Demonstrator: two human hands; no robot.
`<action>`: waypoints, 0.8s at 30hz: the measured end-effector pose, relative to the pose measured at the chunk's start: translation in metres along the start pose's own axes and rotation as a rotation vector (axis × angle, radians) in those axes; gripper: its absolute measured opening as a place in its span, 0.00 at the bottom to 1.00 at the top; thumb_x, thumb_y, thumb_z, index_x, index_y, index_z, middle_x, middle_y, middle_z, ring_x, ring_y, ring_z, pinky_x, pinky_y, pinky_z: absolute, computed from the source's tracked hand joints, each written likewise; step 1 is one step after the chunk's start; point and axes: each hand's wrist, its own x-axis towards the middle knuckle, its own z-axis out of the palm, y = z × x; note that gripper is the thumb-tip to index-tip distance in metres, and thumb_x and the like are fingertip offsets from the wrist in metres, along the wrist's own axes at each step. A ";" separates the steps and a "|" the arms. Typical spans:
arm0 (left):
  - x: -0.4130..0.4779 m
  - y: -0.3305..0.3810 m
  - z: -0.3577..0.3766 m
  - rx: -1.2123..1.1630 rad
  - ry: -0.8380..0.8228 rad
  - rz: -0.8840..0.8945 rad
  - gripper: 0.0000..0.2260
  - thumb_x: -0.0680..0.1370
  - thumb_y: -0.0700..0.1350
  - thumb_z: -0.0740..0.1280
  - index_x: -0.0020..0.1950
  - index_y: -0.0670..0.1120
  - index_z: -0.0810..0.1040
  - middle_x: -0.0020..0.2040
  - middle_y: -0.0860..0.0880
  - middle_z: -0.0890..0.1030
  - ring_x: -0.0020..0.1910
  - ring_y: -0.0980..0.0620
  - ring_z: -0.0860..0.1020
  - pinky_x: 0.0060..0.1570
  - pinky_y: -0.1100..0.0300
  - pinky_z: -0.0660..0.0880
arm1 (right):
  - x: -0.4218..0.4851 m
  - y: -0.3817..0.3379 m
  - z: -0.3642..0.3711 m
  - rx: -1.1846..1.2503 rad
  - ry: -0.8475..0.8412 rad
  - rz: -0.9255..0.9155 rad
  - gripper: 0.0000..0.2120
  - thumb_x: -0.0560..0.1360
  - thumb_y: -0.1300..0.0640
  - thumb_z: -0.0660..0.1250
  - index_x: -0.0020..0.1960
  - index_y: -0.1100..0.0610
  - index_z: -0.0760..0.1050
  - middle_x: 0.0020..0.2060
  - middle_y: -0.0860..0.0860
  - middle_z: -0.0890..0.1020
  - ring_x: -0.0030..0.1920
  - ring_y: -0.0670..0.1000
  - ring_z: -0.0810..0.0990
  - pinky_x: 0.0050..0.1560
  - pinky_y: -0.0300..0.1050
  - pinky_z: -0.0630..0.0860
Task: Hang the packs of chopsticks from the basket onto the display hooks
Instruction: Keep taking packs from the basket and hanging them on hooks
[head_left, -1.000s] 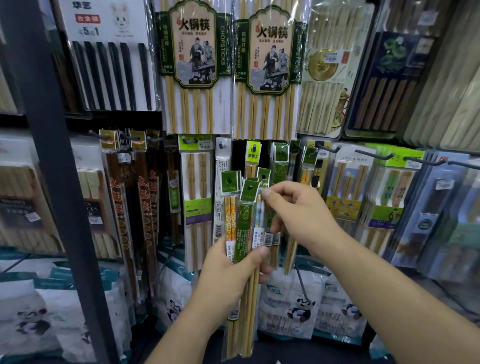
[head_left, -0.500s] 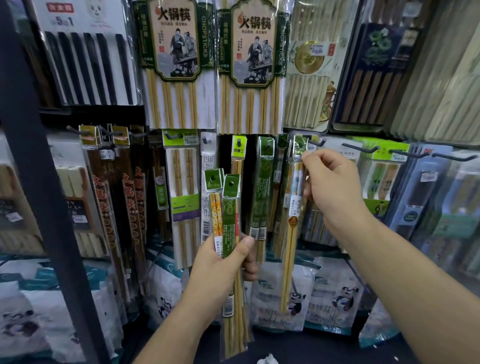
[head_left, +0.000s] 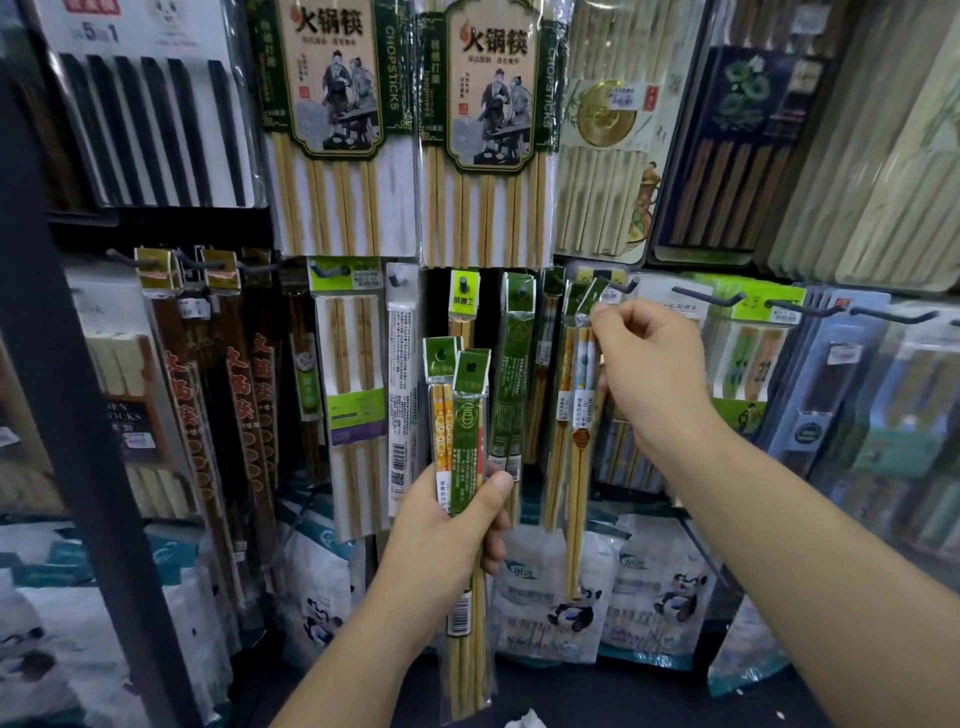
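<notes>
As left hand (head_left: 447, 525) grips packs (head_left: 467, 415), right hand (head_left: 654, 374) pinches pack (head_left: 582, 395) beside hook (head_left: 623, 286).

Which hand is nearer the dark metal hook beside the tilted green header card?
Right. The right hand sits just below the dark metal hook, pinching the narrow pack of pale chopsticks by its header; the left hand is far lower-left, gripping a bundle of green-labelled packs.
</notes>
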 end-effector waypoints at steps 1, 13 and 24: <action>0.000 0.001 0.000 -0.001 -0.004 0.001 0.08 0.82 0.46 0.69 0.45 0.58 0.82 0.33 0.51 0.81 0.30 0.51 0.78 0.30 0.59 0.77 | 0.000 -0.001 0.000 -0.003 0.003 -0.013 0.17 0.81 0.51 0.66 0.40 0.64 0.74 0.29 0.52 0.71 0.33 0.53 0.72 0.39 0.46 0.74; 0.001 -0.003 -0.001 0.023 0.014 0.000 0.06 0.82 0.49 0.70 0.48 0.60 0.81 0.34 0.53 0.80 0.29 0.54 0.75 0.30 0.60 0.74 | 0.002 -0.004 0.004 -0.051 0.030 -0.024 0.11 0.79 0.56 0.66 0.44 0.64 0.78 0.29 0.51 0.73 0.33 0.52 0.72 0.38 0.42 0.71; -0.001 0.001 -0.002 -0.009 -0.022 0.020 0.18 0.68 0.70 0.73 0.48 0.60 0.77 0.35 0.52 0.79 0.29 0.53 0.74 0.30 0.60 0.73 | 0.001 0.010 0.005 -0.162 0.023 0.033 0.12 0.80 0.49 0.68 0.44 0.56 0.78 0.31 0.49 0.78 0.33 0.48 0.78 0.37 0.47 0.76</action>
